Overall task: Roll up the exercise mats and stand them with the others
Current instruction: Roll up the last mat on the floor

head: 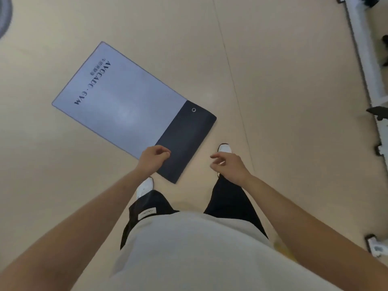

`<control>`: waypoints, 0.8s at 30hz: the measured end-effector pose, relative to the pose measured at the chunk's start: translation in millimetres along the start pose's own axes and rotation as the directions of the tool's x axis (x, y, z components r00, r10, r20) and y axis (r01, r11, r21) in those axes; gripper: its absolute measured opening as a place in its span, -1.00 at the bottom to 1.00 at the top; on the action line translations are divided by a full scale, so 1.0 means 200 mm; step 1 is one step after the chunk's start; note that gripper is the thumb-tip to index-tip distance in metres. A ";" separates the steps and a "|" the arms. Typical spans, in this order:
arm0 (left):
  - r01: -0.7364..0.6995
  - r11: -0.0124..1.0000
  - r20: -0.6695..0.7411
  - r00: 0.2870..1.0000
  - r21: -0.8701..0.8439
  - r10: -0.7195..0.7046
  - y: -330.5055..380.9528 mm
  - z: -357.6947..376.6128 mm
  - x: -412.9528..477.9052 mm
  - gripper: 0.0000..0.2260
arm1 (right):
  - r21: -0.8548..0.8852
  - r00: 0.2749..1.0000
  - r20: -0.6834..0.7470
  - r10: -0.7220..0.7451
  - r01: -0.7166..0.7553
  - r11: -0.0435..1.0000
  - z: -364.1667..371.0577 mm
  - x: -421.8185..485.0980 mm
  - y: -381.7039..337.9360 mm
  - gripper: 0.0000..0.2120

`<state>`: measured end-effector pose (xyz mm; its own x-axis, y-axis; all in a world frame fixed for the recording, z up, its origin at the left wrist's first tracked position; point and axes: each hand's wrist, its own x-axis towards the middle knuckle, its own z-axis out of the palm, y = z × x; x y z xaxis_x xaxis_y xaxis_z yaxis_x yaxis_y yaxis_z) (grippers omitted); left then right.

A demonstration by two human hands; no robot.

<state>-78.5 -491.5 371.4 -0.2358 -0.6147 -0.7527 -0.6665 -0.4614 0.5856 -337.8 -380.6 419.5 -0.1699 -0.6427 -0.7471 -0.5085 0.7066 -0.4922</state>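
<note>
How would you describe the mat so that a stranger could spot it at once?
Start at the beige floor. The mat lies flat ahead of the person's white shoes. It is lilac-grey with dark lettering and a dark near end bearing a small ring.

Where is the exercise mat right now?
In the head view, the mat lies on the floor left of centre, just ahead of the left shoe, its dark folded-over end nearest the left hand.

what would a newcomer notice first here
A flat grey-lilac rectangular exercise mat with dark lettering lies unrolled on the beige floor, centre left, its near end dark with a small ring. The left hand and right hand hang empty, loosely curled, by that end.
</note>
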 end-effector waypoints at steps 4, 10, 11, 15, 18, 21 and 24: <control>0.165 0.975 -0.168 0.968 -0.147 -0.189 0.03 0.29 0.27 -0.89 | -0.189 0.983 0.174 -0.063 0.097 0.977 -0.29 0.49 0.14 -0.68; 0.263 0.909 -0.175 0.927 -0.324 -0.331 -0.07 0.76 0.63 -0.87 | -0.498 0.888 0.441 -0.129 0.362 0.788 -0.42 1.25 0.21 -0.60; 0.269 0.909 -0.167 0.928 -0.319 -0.333 -0.11 0.82 0.70 -0.86 | -0.519 0.875 0.464 -0.140 0.397 0.757 -0.39 1.38 0.24 -0.58; 0.289 0.911 -0.214 0.909 -0.294 -0.357 -0.40 1.05 1.15 -0.82 | -0.540 0.840 0.513 -0.179 0.478 0.693 -0.15 1.93 0.44 -0.51; 0.293 0.937 -0.251 0.908 -0.188 -0.334 -0.66 1.24 1.56 -0.61 | -0.591 0.811 0.548 -0.206 0.550 0.590 0.10 2.36 0.69 -0.40; 0.271 0.961 -0.274 0.930 0.060 -0.245 -0.88 1.40 1.99 -0.27 | -0.687 0.788 0.576 -0.216 0.610 0.394 0.33 2.74 0.94 -0.24; 0.248 0.905 -0.300 0.943 0.346 -0.144 -1.09 1.48 2.38 0.06 | -0.728 0.739 0.628 -0.243 0.669 0.152 0.53 3.08 1.11 0.00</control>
<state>-255.6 -494.0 -203.1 0.0856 -0.7048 -0.7042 -0.9062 -0.3489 0.2391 -466.1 -588.5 -198.0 0.5286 -0.4606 -0.7130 -0.8051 -0.5384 -0.2490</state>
